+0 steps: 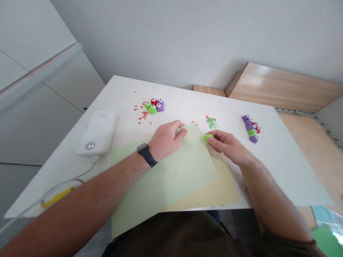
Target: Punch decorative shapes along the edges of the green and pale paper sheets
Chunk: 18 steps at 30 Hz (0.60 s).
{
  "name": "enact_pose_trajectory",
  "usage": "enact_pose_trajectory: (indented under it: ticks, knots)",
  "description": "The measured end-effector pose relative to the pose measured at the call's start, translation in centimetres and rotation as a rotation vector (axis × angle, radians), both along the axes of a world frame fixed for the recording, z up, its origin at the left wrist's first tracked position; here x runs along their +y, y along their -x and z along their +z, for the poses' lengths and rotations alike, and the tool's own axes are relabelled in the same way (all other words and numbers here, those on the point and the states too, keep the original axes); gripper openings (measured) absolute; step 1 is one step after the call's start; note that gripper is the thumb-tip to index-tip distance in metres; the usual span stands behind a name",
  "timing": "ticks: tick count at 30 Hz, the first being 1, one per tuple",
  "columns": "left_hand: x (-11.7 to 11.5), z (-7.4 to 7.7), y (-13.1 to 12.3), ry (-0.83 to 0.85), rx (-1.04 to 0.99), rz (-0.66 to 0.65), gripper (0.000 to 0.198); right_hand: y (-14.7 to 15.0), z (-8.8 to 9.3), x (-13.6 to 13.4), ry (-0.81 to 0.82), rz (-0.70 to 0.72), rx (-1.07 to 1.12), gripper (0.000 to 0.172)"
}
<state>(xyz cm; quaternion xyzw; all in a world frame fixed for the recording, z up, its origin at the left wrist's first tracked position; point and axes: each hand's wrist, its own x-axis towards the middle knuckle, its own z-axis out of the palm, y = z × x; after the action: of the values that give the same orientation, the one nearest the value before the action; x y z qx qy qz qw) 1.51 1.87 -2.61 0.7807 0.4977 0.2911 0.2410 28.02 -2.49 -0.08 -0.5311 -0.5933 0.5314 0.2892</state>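
A pale green sheet of paper (171, 171) lies over a yellow sheet (206, 189), its near left corner hanging past the table edge. My left hand (166, 139), with a dark watch on the wrist, rests on the green sheet near its far edge. Its thumb and forefinger are apart with nothing seen between them; the other fingers are mostly hidden. At the sheet's right edge, my right hand (226, 144) pinches a small bright green craft punch (207, 137) between thumb and fingers. Whether the paper sits inside the punch's slot, I cannot tell.
Several googly-eyed punches stand at the back left (154, 106) and right (251, 128). Green paper bits (212, 123) and red bits (144, 115) are scattered about. A white power bank (98, 132) with a cable and a yellow object (57, 197) lie left.
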Motion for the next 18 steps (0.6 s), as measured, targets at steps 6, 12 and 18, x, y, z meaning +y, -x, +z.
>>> enact_pose_trajectory:
  ticks: [6,12,18]
  knots:
    - [-0.01,0.12,-0.04,0.001,0.001,-0.001,0.025,-0.08,-0.55,-0.02,-0.016,-0.023,-0.002,0.044]
    - [-0.01,0.09,0.00,0.001,-0.008,-0.010,0.025,0.11,-0.28,-0.05,-0.016,-0.008,-0.026,0.042]
    - [-0.01,0.13,-0.01,0.005,0.002,0.004,0.025,0.17,-0.16,-0.07,-0.031,-0.021,-0.046,0.045]
